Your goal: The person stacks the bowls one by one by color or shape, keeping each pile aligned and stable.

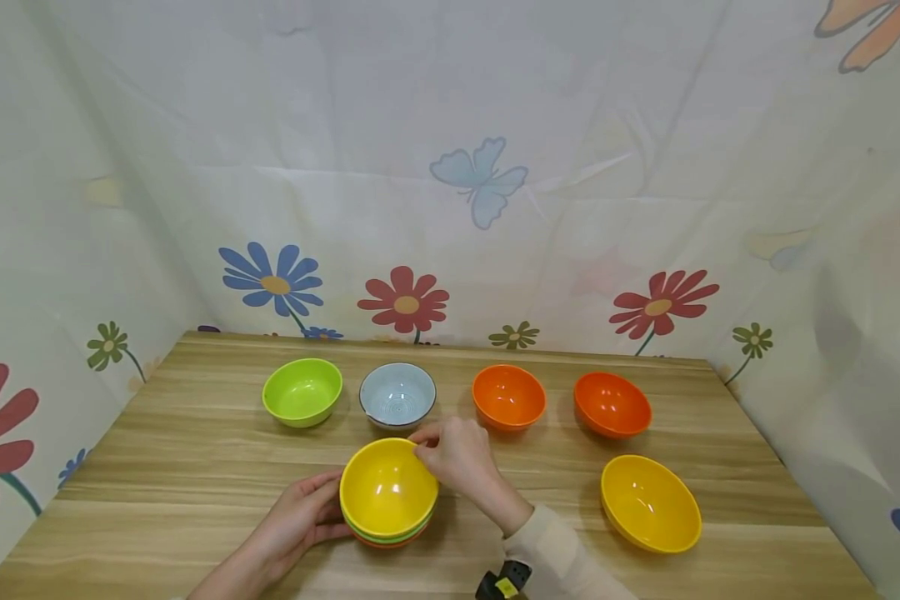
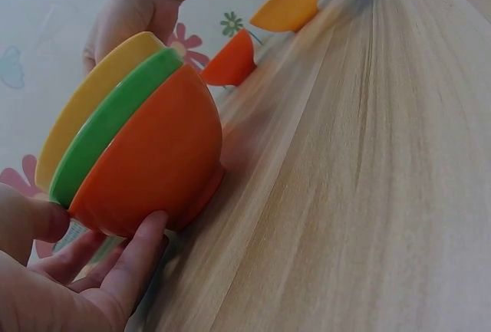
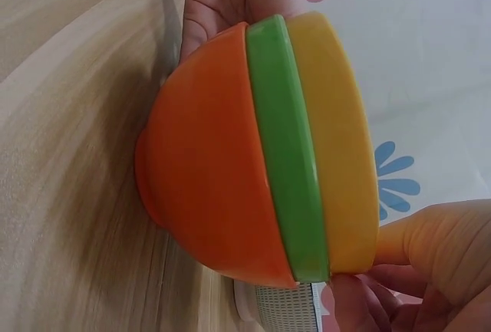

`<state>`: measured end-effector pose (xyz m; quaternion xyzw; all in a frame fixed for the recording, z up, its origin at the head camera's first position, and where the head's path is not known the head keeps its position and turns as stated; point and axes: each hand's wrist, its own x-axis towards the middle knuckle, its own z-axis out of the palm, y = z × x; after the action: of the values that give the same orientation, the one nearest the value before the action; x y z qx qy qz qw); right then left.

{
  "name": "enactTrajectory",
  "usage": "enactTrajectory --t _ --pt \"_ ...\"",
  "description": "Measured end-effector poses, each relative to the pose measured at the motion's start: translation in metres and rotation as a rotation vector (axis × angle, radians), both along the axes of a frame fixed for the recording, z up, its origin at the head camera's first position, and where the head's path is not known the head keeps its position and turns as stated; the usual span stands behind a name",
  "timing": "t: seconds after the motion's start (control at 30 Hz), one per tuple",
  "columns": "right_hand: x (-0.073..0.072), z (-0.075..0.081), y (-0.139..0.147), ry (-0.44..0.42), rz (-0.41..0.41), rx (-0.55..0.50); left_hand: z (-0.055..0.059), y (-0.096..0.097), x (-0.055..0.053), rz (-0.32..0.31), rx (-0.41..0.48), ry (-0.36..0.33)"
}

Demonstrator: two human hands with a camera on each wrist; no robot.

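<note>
A stack of three bowls stands near the front of the table. On top is a yellow bowl (image 1: 387, 492), inside it sits a green bowl (image 2: 115, 121), and an orange bowl (image 3: 207, 156) is at the bottom. My left hand (image 1: 300, 517) holds the stack's left side, fingers against the orange bowl and thumb near the rims, as the left wrist view shows. At the upper right, my right hand (image 1: 461, 458) pinches the yellow bowl's rim between thumb and fingers. In the right wrist view the yellow bowl's wall rises well above the green rim.
Behind the stack stand a lime green bowl (image 1: 302, 393), a grey-blue bowl (image 1: 397, 396) and two orange-red bowls, one middle (image 1: 508, 397) and one right (image 1: 612, 405). Another yellow bowl (image 1: 650, 503) sits at the right. A flowered cloth (image 1: 390, 200) encloses the wooden table (image 1: 195, 467).
</note>
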<state>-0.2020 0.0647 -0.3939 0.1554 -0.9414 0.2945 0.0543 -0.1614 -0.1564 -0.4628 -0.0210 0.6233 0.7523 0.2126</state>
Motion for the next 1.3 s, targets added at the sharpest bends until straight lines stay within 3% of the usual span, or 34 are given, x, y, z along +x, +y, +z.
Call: enactTrajectory --t 0.57,1.3 --pt "0.000 -0.002 0.000 0.046 0.033 0.033 0.000 -0.001 0.000 -0.008 0.003 0.000" --pt "0.007 -0.008 0.013 0.073 0.174 -0.012 -0.001 -0.001 0.000 -0.010 0.012 0.008"
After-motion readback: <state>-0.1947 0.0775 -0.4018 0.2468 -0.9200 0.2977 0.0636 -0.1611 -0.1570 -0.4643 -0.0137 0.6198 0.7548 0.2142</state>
